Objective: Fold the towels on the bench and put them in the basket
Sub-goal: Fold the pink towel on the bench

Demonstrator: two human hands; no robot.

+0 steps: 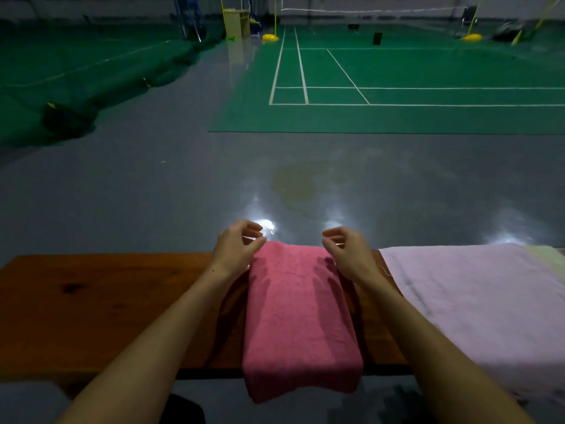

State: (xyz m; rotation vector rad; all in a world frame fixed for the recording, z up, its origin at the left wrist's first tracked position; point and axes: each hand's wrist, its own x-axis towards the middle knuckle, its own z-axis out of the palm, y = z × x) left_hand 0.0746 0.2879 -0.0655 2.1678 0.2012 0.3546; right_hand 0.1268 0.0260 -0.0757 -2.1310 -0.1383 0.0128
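Pink towel [301, 319] lies folded across the tabletop [101, 304]; I see my left hand [237, 250] and right hand [347, 255] at its far corners, fingers loosely curled, pinching nothing.

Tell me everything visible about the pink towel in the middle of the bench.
The pink towel is a soft, terry-looking cloth folded into a long narrow strip. It lies across the wooden bench, near end drooping over the front edge. The left hand and right hand sit at its far corners, fingers curled.
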